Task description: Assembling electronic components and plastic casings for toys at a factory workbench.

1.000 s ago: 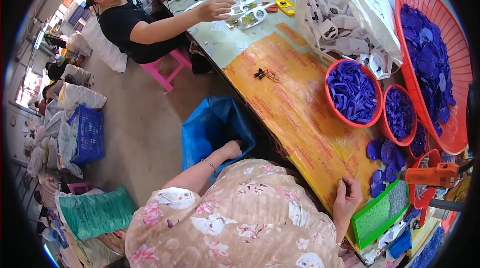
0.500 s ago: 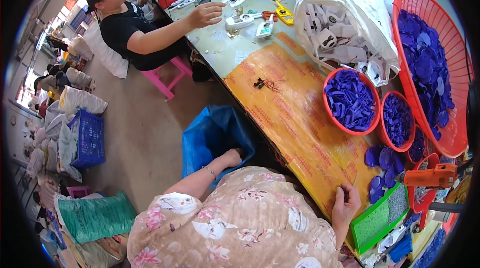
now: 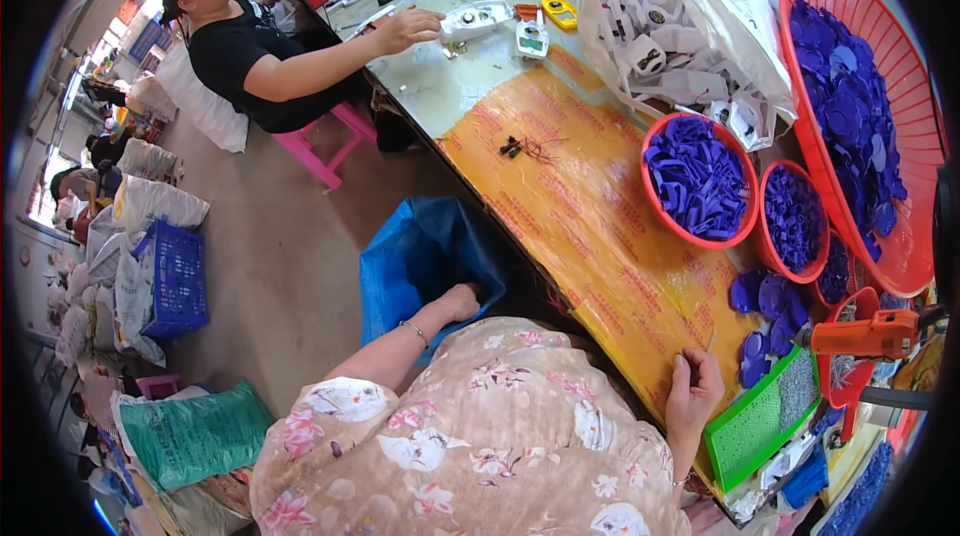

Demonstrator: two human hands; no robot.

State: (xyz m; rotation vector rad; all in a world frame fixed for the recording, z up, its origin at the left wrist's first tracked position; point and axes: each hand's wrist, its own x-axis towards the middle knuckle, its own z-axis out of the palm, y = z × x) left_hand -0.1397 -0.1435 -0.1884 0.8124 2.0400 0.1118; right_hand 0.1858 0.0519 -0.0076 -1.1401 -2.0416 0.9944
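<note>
My left hand (image 3: pixel 460 303) reaches over the mouth of a blue bag (image 3: pixel 392 271) beside the table edge; its fingertips are hidden. On the near right part of the table rests my right hand (image 3: pixel 692 391), fingers curled, a thin pointed sliver showing above them. What it grips is too small to make out. Close to it lie loose purple discs (image 3: pixel 757 368) and a green tray (image 3: pixel 745 443) of small metal parts. A small black part with red wires (image 3: pixel 512 147) lies on the orange-yellow table sheet (image 3: pixel 600 246).
Red baskets of purple pieces (image 3: pixel 700 181) and a large red basket (image 3: pixel 915 136) stand right, near a white sack (image 3: pixel 720 16) of white housings. An orange power screwdriver (image 3: pixel 865 334) hangs nearby. At the far left, a co-worker's hand (image 3: pixel 408 28) is by a white housing (image 3: pixel 475 21).
The co-worker's raised white piece has come down onto the table by the other white housing. My hands stay almost in place; the whole view has shifted slightly.
</note>
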